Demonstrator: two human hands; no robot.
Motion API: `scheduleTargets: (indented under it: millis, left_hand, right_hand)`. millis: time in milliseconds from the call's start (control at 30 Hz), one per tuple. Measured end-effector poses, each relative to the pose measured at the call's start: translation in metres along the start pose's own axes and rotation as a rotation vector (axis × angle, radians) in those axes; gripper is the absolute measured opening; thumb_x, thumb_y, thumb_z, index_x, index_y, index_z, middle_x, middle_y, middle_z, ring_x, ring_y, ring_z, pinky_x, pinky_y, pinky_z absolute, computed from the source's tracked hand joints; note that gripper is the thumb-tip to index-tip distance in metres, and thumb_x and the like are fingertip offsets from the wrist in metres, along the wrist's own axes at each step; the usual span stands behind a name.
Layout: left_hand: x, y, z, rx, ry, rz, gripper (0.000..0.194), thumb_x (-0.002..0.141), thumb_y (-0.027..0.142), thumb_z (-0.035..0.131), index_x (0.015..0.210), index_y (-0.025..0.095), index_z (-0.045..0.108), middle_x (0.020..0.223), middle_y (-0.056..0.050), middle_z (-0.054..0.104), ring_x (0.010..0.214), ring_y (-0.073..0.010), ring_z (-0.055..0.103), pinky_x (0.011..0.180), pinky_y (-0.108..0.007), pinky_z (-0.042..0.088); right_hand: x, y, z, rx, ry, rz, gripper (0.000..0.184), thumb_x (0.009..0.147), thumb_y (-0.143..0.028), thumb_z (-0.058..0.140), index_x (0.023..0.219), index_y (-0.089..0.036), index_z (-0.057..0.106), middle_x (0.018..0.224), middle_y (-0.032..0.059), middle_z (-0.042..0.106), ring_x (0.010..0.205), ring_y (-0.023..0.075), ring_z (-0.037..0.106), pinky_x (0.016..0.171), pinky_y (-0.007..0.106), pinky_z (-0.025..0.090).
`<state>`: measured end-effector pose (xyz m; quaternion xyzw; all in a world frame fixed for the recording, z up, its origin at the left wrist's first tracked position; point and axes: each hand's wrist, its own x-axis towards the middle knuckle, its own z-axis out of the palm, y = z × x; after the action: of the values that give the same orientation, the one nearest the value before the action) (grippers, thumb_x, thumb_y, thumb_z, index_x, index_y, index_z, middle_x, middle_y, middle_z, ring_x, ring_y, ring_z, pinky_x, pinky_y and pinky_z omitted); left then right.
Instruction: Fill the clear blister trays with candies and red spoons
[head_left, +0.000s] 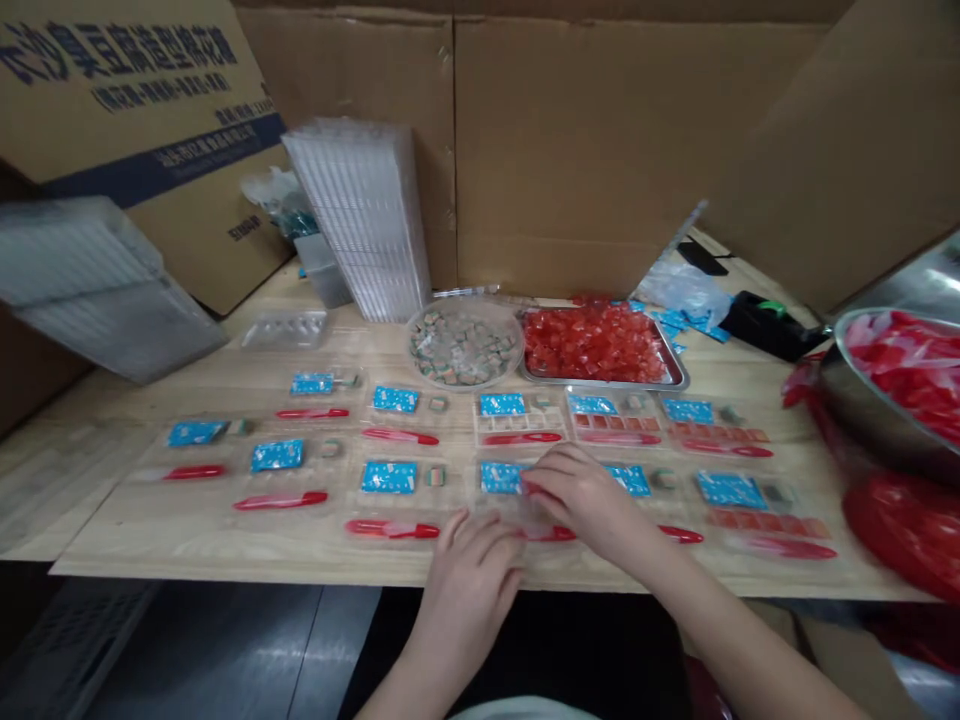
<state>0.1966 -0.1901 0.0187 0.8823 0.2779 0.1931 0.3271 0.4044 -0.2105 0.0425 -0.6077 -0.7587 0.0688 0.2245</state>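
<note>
My left hand lies at the table's front edge, fingers stretched flat against a clear plastic tray. My right hand rests on the same tray, fingers curled and pinched over small red pieces I cannot make out clearly. The tray carries a blue packet and a red spoon. Several similar clear trays with blue packets and red spoons lie in two rows across the wooden table.
A metal tray of red candies and a round clear bowl of mixed candies sit behind the rows. Stacks of empty clear trays stand at the back left. A steel bowl of red wrappers is at right. Cardboard walls surround the table.
</note>
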Motion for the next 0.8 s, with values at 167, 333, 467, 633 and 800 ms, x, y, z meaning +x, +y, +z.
scheduleTargets:
  millis: [167, 333, 467, 633, 800]
  left_hand:
    - [0.000, -0.010, 0.007, 0.118, 0.001, 0.095, 0.020, 0.083, 0.004, 0.047, 0.085, 0.021, 0.059, 0.098, -0.003, 0.071, 0.106, -0.0243, 0.060, 0.098, -0.046, 0.035]
    - [0.003, -0.013, 0.006, 0.111, 0.006, 0.112, 0.018, 0.084, 0.007, 0.049, 0.085, 0.022, 0.058, 0.102, -0.002, 0.071, 0.105, -0.0242, 0.062, 0.097, -0.046, 0.037]
    - [0.005, -0.013, 0.003, 0.078, -0.029, 0.099, 0.016, 0.084, 0.010, 0.050, 0.085, 0.023, 0.059, 0.107, -0.002, 0.070, 0.105, -0.0239, 0.062, 0.097, -0.046, 0.038]
    - [0.006, -0.013, 0.003, 0.061, -0.047, 0.068, 0.017, 0.084, 0.010, 0.051, 0.085, 0.024, 0.061, 0.105, -0.002, 0.071, 0.107, -0.0229, 0.061, 0.099, -0.044, 0.037]
    - [0.007, -0.011, 0.003, 0.048, -0.066, 0.030, 0.017, 0.086, 0.011, 0.050, 0.087, 0.023, 0.062, 0.107, -0.003, 0.070, 0.108, -0.0215, 0.060, 0.101, -0.044, 0.035]
  right_hand:
    - [0.003, -0.016, 0.025, -0.168, -0.109, 0.001, 0.010, 0.080, -0.015, 0.062, 0.087, -0.017, 0.069, 0.080, 0.0064, 0.068, 0.082, 0.0205, 0.057, 0.075, 0.033, 0.046]
    - [0.021, 0.020, 0.006, -0.092, -0.146, 0.119, 0.010, 0.080, -0.020, 0.060, 0.087, -0.021, 0.068, 0.084, 0.0038, 0.067, 0.084, 0.0184, 0.058, 0.077, 0.029, 0.045]
    - [0.058, 0.097, -0.017, -0.192, 0.132, 0.471, 0.020, 0.083, -0.016, 0.048, 0.091, -0.016, 0.066, 0.090, 0.0096, 0.064, 0.088, 0.0213, 0.057, 0.081, 0.034, 0.042]
    - [0.077, 0.149, -0.014, -0.186, 0.160, 0.521, 0.014, 0.072, -0.013, 0.056, 0.083, -0.015, 0.065, 0.086, 0.0104, 0.062, 0.087, 0.0236, 0.056, 0.083, 0.037, 0.042]
    - [0.050, 0.096, -0.012, -0.002, 0.094, 0.452, 0.016, 0.081, -0.019, 0.049, 0.094, -0.019, 0.059, 0.087, 0.0043, 0.065, 0.079, 0.0168, 0.061, 0.072, 0.029, 0.048]
